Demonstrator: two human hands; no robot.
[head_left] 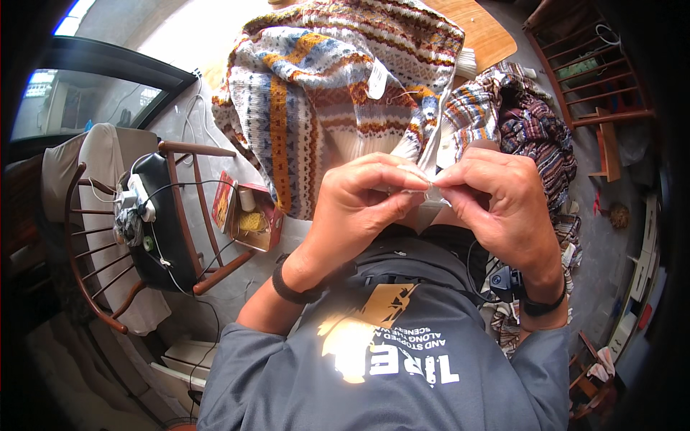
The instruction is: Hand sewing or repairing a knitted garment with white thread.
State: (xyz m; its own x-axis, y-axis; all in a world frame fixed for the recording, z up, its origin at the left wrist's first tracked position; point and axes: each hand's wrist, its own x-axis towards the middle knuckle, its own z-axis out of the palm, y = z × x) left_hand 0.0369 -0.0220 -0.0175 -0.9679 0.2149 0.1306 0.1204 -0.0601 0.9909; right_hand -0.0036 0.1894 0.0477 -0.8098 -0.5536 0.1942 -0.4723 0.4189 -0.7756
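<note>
My left hand [363,197] and my right hand [496,197] meet in front of my chest, thumbs and fingertips pinched on a thin white bit [430,184], perhaps thread, too small to make out clearly. Just beyond them a multicoloured patterned knit sweater [287,115] with a white tag [375,77] lies spread out. A white strip of material runs up behind my fingertips along the sweater's right edge.
A pile of striped knitwear [543,151] lies at right, beside a wooden tabletop [496,32]. At left are a wooden chair [129,302] with a black cushion, power strip and cables, and a box [266,230] holding a spool. Another wooden rail piece [589,72] stands upper right.
</note>
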